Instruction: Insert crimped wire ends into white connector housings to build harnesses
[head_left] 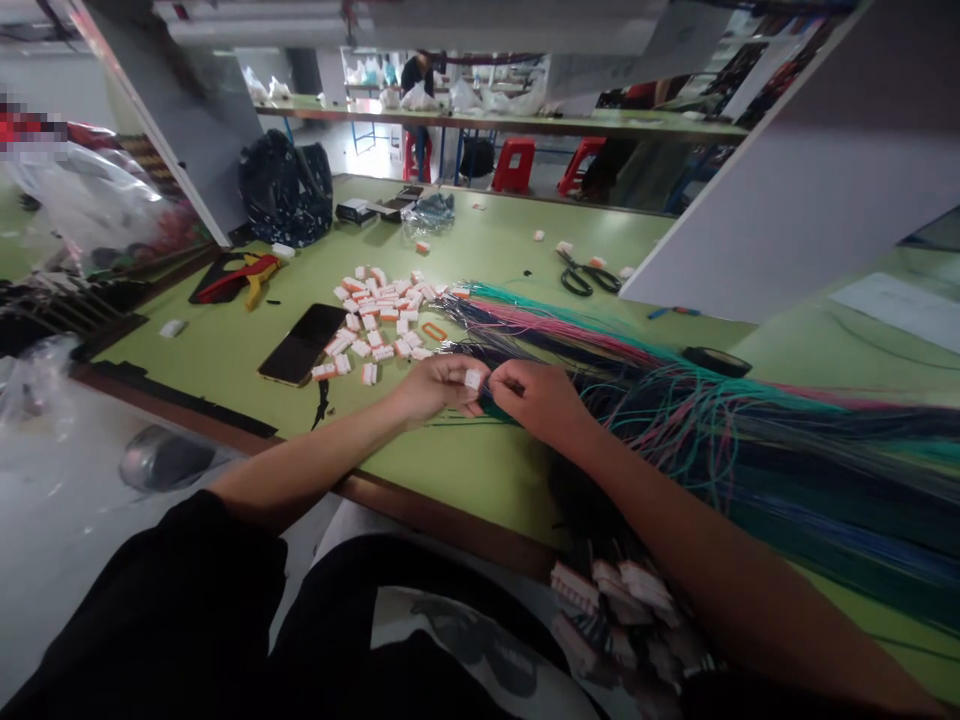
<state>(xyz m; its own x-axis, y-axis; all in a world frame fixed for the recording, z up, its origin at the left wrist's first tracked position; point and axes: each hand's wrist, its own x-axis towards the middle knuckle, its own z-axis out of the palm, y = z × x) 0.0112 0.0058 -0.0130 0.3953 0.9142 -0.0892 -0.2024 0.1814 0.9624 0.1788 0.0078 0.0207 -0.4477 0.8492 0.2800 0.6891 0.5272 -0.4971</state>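
Between the fingertips of my left hand point(439, 388) is a small white connector housing point(473, 379). My right hand point(541, 398) is closed in a pinch right beside it, probably at a wire end, though the fingers hide what they hold. Behind both hands lies a loose pile of white and orange connector housings point(386, 308). Long bundles of green, pink and dark wires point(570, 335) run from near the pile off to the right. Below my right forearm, a cluster of wired connectors point(600, 590) hangs at the table edge.
A black phone point(304, 343) lies left of the pile, with red and yellow pliers point(251, 280) beyond it. Scissors point(585, 275) and a roll of black tape point(716, 361) lie to the right. White panels point(795, 170) flank the green table point(480, 465). A person point(417, 80) stands far back.
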